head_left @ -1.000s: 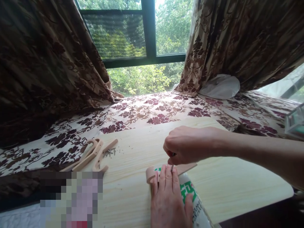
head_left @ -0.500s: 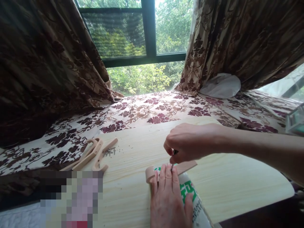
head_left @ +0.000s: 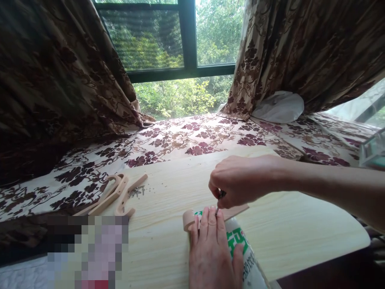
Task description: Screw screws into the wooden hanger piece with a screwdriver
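My left hand (head_left: 210, 249) lies with its fingers stretched out, pressing on a curved light-wood piece (head_left: 189, 220). Beneath them is a white plastic packet (head_left: 251, 265) with green and dark lettering. My right hand (head_left: 231, 184) is closed in a fist around a screwdriver (head_left: 217, 209), with its handle mostly hidden and its thin metal shaft pointing down. The shaft reaches the wooden piece beside my left fingertips; the tip's exact contact is hidden. The wooden piece's straight end (head_left: 237, 211) sticks out to the right under my right hand.
Several curved wooden pieces (head_left: 122, 196) lie at the left of the pale tabletop (head_left: 162, 241), beside a small pile of screws (head_left: 137, 192). Beyond are a floral cloth (head_left: 192, 136), a white bag (head_left: 279, 107) and a clear box (head_left: 373, 150). Blurred blocks cover the lower left.
The view has shifted slightly. My right fist stays over the wooden piece with the screwdriver, barely turned; my left hand keeps its place.
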Demonstrator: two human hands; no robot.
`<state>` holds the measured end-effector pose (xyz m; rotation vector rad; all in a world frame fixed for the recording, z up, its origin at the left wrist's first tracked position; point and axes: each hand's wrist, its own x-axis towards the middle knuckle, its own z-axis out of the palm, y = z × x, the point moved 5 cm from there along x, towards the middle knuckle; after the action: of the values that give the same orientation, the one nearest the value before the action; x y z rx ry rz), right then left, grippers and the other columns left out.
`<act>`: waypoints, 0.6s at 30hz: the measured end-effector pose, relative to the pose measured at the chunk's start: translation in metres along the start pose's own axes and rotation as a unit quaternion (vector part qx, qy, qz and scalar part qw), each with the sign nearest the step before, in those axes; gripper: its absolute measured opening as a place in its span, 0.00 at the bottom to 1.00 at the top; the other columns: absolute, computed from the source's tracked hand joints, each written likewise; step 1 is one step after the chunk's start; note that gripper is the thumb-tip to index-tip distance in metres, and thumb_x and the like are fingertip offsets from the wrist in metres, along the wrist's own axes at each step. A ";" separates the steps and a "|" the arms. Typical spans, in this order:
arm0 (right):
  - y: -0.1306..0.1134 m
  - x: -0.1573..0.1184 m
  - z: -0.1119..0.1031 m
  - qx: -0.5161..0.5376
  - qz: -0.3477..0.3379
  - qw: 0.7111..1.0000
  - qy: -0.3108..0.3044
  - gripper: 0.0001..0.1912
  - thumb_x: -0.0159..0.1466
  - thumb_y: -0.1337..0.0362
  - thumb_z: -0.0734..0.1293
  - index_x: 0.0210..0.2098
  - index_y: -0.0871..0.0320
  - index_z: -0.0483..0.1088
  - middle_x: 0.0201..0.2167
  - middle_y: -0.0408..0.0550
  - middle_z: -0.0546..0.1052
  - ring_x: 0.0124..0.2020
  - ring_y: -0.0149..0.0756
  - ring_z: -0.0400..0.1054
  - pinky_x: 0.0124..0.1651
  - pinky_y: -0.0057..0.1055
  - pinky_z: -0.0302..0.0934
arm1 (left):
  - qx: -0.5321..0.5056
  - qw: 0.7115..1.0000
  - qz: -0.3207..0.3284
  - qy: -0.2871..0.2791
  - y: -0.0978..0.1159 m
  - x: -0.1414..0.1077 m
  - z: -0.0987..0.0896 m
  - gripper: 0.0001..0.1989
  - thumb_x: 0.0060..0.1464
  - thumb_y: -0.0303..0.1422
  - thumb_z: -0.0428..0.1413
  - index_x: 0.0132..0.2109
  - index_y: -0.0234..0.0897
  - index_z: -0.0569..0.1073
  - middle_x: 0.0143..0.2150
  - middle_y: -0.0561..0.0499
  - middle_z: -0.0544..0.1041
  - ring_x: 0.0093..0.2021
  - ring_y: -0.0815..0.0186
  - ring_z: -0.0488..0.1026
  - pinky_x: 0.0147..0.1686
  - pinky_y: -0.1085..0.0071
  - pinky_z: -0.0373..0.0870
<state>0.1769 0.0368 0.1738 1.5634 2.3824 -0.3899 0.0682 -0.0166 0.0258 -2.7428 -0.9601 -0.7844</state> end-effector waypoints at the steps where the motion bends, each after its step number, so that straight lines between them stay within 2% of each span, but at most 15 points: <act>1: -0.001 -0.001 -0.002 -0.009 -0.003 1.000 0.001 0.13 0.53 0.63 0.67 0.36 0.58 0.77 0.24 0.47 0.75 0.21 0.31 0.56 0.23 0.29 0.47 | 0.004 1.000 0.009 -0.001 0.001 0.000 0.000 0.29 0.59 0.42 0.45 0.62 0.29 0.60 0.61 0.43 0.65 0.63 0.56 0.58 0.60 0.56 0.54; 4: -0.006 -0.004 -0.007 -0.025 -0.032 0.999 0.009 0.16 0.52 0.70 0.66 0.41 0.57 0.76 0.29 0.48 0.77 0.25 0.32 0.60 0.26 0.29 0.48 | 0.016 1.000 0.026 -0.008 0.002 0.000 0.000 0.29 0.59 0.44 0.45 0.62 0.29 0.59 0.61 0.43 0.65 0.63 0.56 0.58 0.60 0.56 0.54; 7: -0.010 -0.001 -0.008 -0.019 -0.057 0.998 0.018 0.14 0.52 0.74 0.63 0.35 0.59 0.77 0.29 0.47 0.76 0.25 0.30 0.60 0.26 0.29 0.49 | 0.002 1.000 0.003 -0.007 0.001 0.001 -0.001 0.28 0.61 0.45 0.41 0.61 0.30 0.61 0.61 0.44 0.65 0.63 0.57 0.57 0.61 0.56 0.51; 10: -0.010 0.006 -0.005 -0.003 -0.064 0.998 0.021 0.08 0.53 0.70 0.64 0.30 0.60 0.76 0.23 0.45 0.74 0.21 0.29 0.56 0.24 0.29 0.47 | -0.015 1.000 -0.012 0.000 0.002 0.001 0.000 0.29 0.62 0.45 0.40 0.61 0.30 0.61 0.60 0.45 0.66 0.63 0.58 0.57 0.62 0.57 0.49; 13: -0.004 0.010 -0.002 0.012 -0.025 0.999 0.016 0.08 0.55 0.62 0.66 0.28 0.60 0.76 0.20 0.44 0.72 0.19 0.28 0.54 0.22 0.29 0.45 | -0.023 1.000 -0.015 0.004 0.002 0.000 0.001 0.29 0.61 0.46 0.41 0.61 0.30 0.61 0.60 0.45 0.66 0.63 0.58 0.57 0.62 0.57 0.50; 15: -0.003 0.009 -0.003 0.005 -0.009 1.000 0.014 0.10 0.54 0.60 0.67 0.32 0.59 0.77 0.21 0.45 0.73 0.20 0.30 0.57 0.23 0.29 0.46 | -0.024 1.000 -0.014 0.007 0.002 0.000 0.000 0.29 0.61 0.45 0.41 0.61 0.31 0.61 0.60 0.44 0.66 0.63 0.59 0.57 0.62 0.57 0.50; 18: -0.009 0.001 -0.006 -0.039 -0.028 0.999 0.005 0.13 0.54 0.67 0.67 0.39 0.58 0.75 0.27 0.47 0.75 0.24 0.32 0.61 0.25 0.30 0.47 | -0.022 1.000 -0.013 0.005 0.002 0.000 0.000 0.29 0.60 0.46 0.42 0.61 0.31 0.60 0.61 0.44 0.66 0.63 0.58 0.58 0.61 0.56 0.53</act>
<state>0.1679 0.0369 0.1795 1.4722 2.4229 -0.2981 0.0696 -0.0179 0.0260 -2.7663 -0.9910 -0.8339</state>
